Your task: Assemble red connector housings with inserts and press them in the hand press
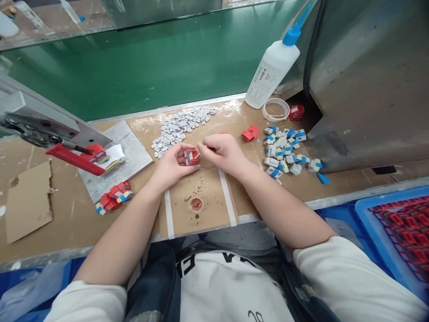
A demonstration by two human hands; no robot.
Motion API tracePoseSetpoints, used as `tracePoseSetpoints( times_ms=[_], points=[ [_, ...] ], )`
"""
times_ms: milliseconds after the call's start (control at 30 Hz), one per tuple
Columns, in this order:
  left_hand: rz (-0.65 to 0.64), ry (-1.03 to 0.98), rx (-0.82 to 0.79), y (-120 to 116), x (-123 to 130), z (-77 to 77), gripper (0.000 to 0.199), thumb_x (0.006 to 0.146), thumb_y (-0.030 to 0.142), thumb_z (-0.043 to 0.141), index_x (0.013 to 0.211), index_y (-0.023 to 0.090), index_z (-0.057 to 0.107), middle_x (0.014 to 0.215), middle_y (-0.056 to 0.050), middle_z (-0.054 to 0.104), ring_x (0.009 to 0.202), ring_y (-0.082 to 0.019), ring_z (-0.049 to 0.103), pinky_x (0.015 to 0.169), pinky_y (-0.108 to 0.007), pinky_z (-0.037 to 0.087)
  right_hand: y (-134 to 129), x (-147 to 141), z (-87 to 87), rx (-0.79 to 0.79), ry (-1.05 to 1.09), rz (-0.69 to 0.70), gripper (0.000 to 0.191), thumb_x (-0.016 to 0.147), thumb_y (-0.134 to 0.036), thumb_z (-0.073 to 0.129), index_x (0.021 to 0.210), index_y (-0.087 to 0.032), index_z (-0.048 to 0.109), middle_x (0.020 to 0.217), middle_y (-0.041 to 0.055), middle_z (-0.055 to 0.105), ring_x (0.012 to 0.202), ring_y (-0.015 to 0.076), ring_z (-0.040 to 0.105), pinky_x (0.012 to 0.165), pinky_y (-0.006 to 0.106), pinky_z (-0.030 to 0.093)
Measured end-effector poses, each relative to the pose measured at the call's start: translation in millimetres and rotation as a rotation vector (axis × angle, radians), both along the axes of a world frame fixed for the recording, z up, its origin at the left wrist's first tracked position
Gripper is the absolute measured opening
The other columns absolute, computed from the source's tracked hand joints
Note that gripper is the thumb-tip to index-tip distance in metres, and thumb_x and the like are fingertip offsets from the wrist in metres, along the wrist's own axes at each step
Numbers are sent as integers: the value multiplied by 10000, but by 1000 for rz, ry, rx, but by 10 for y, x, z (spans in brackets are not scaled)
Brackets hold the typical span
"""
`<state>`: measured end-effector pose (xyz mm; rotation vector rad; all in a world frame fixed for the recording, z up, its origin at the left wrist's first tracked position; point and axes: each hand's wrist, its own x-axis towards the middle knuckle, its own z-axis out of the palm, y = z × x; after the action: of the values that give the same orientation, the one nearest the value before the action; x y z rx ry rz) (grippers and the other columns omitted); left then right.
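Observation:
My left hand [174, 166] is closed around a small red plastic toy part [191, 157] with grey details, held above the cardboard. In my right hand [224, 152], pinched fingers grip a thin stick [197, 155], its tip at the red part's opening. Below them, a small clear cup of reddish liquid [196, 204] rests on a cardboard sheet [182, 219] with white tape strips. Just behind my left hand lies a heap of small grey square pieces [177, 126]. Another red part [250, 133] lies beyond my right hand.
At right are a pile of grey, blue and yellow blocks [284, 150], a tape roll [275, 110] and a glue bottle [273, 71]. A red-handled toggle clamp [75, 158] stands left, near red parts [114, 197]. A blue crate [365, 210] holds many red parts. Behind runs a green surface [150, 67].

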<state>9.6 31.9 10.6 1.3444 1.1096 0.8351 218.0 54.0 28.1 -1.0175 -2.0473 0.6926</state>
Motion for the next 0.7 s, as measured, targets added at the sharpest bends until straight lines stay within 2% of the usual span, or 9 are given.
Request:
tracePoseSetpoints(
  times_ms=[133,333,400,433,500,600,700],
  points=[
    [-7,-5,5,5,-2,-14,617,668,323,992,1147,196,625,1064,-68,768,926,-217,771,928,-411,648,-10,-28,-12,-10,41,-2,428,1015,-308,498,671,-229,257,613,-48,309,611,115,299,620,294,233],
    [-32,1,8,4,-4,-4,603,699,311,974,1170,193,616,1076,-76,771,956,-220,774,948,-412,639,-7,-41,-37,22,94,-84,429,1010,-316,514,665,-228,276,605,-55,309,602,109,296,617,292,236],
    [-30,-9,-4,6,-5,6,602,708,302,966,1177,194,605,1060,-71,769,944,-213,773,923,-390,639,-27,-27,-17,32,157,-46,426,1006,-315,513,656,-230,286,595,-60,293,587,106,290,608,289,239],
    [-28,-16,-8,7,-6,9,602,712,299,962,1182,195,600,1057,-69,768,942,-211,773,911,-380,639,-47,-19,1,27,187,21,427,1007,-318,512,651,-231,291,591,-62,287,579,104,287,601,287,242],
    [-28,-37,-10,10,-11,10,602,719,296,954,1191,198,594,1079,-74,768,975,-215,773,917,-371,634,-103,-11,43,-12,208,248,433,1011,-323,512,643,-233,302,585,-65,283,565,101,281,590,283,249],
    [-30,-75,-1,16,-22,-8,607,724,302,950,1202,200,591,1145,-95,770,1071,-234,766,984,-384,612,-198,-36,79,-90,119,593,439,1007,-300,525,640,-233,296,579,-67,280,558,99,272,589,279,257],
    [-30,-96,3,21,-35,-30,601,734,305,946,1207,201,590,1167,-108,771,1090,-246,763,1003,-404,599,-257,-91,60,-120,-29,727,436,976,-256,548,641,-230,269,576,-66,296,563,101,256,597,283,245]
  ],
)
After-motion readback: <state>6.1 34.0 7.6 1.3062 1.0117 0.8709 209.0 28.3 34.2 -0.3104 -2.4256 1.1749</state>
